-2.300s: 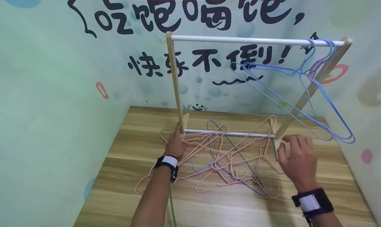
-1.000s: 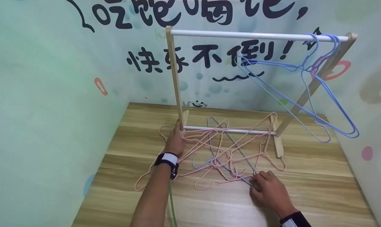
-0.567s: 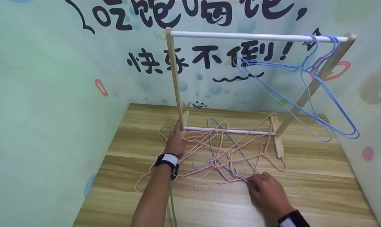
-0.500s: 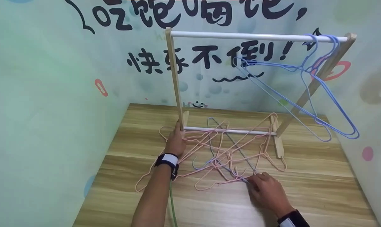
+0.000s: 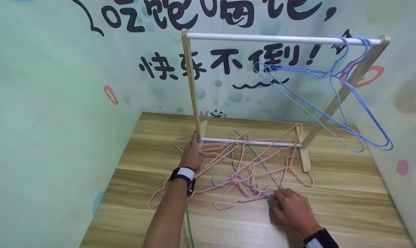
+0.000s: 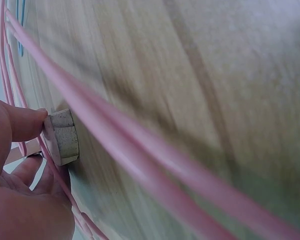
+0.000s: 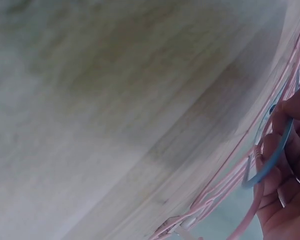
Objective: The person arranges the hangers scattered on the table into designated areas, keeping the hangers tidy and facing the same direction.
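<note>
My left hand (image 5: 192, 155) grips the left foot of a clothes rack that has wooden posts (image 5: 191, 86) and white bars. In the left wrist view, the thumb presses on the wooden foot end (image 6: 66, 137), with fingers curled beneath. Low on the floor at front right, my right hand (image 5: 294, 210) holds the rounded corner of a blue clothes hanger (image 5: 264, 165). The right wrist view shows that blue hanger (image 7: 275, 161) looped across curled fingers, and a pink wire crosses them too. Tangled pink hangers (image 5: 236, 177) lie over the blue one, around the lower bar.
Several blue hangers (image 5: 370, 106) hang at the right end of the top bar (image 5: 263, 38), with a bit of pink among them. Printed walls close in the wooden floor (image 5: 132, 196) at the back and sides. A green cable (image 5: 189, 224) runs from the left wrist.
My right hand has come down and left from beside the rack's right foot and taken hold of the blue hanger, which has since shifted slightly. The left hand stays on the rack.
</note>
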`<state>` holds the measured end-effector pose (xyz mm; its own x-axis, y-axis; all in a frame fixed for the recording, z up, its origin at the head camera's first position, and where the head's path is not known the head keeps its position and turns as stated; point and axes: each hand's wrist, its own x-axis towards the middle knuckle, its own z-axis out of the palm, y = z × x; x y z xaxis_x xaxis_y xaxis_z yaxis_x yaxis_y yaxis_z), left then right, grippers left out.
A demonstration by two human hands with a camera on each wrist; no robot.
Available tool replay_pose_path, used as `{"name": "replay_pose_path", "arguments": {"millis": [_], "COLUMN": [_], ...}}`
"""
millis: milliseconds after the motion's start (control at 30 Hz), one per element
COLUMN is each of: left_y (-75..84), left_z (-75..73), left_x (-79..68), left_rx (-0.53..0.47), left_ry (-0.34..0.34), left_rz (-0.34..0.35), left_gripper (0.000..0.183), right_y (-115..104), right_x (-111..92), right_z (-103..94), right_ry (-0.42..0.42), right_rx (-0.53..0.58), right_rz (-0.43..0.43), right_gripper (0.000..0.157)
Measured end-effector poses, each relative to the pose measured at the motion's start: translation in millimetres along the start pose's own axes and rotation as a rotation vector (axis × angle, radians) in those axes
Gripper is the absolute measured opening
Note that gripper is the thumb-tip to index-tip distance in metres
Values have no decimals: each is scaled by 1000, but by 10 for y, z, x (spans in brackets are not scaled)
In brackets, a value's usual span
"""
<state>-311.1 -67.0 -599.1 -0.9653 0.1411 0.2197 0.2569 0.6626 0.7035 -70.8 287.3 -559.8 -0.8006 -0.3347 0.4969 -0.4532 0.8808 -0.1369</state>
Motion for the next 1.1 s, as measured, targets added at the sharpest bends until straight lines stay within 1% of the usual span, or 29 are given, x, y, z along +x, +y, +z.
{"name": "replay_pose_path", "arguments": {"millis": [100, 167, 200, 233, 300, 400, 433, 467, 533, 633, 667, 767, 833, 867, 1000, 1067, 1100], "left_y": [19, 11, 36, 59, 52, 163, 171, 141, 137, 102, 69, 103, 93, 62, 84, 111, 157], "left_z": [-13, -7, -25, -42, -34, -107, -111, -87, -84, -66, -45, -80, -74, -48, -50, -62, -94], "left_x": [-3, 1, -8, -18, -17, -64, -71, -63, -64, -58, -44, -63, -58, -40, -45, -46, -66], "left_rx": [2, 9, 3, -9, -3, -38, -42, -29, -32, -22, -10, -32, -34, -22, -24, -27, -39], "left_ry": [-15, -19, -22, -21, -8, 1, 9, 22, 33, 38, 40, 20, 19, 21, 14, 5, -2], "left_rz": [-20, -21, -22, -20, 1, 14, 22, 39, 51, 58, 62, 45, 49, 52, 20, -4, -14], "left_gripper": [98, 98, 97, 95, 93, 90, 90, 92, 94, 95, 95, 93, 93, 93, 91, 91, 91], "right_y": [-3, -2, -1, -1, 0, -3, -4, -7, -14, -31, -37, -51, -56, -56, -43, -31, -26], "right_x": [5, 4, 4, 2, -1, -2, -2, 0, 4, 10, 13, 18, 22, 25, 37, 41, 44], "right_z": [-7, -11, -14, -18, -25, -37, -40, -44, -52, -61, -63, -58, -55, -53, -56, -61, -68], "right_ry": [-1, 3, 4, 4, 4, 5, 6, 8, 18, 33, 38, 49, 59, 68, 105, 119, 123], "right_rx": [-1, -1, -1, -2, -3, 4, 10, 17, 32, 46, 48, 41, 41, 41, 43, 39, 36], "right_rz": [0, -6, -11, -15, -17, 3, 15, 29, 53, 79, 84, 87, 82, 76, 46, 29, 22], "right_gripper": [24, 25, 25, 25, 25, 26, 26, 26, 26, 23, 22, 16, 12, 12, 13, 14, 15]}}
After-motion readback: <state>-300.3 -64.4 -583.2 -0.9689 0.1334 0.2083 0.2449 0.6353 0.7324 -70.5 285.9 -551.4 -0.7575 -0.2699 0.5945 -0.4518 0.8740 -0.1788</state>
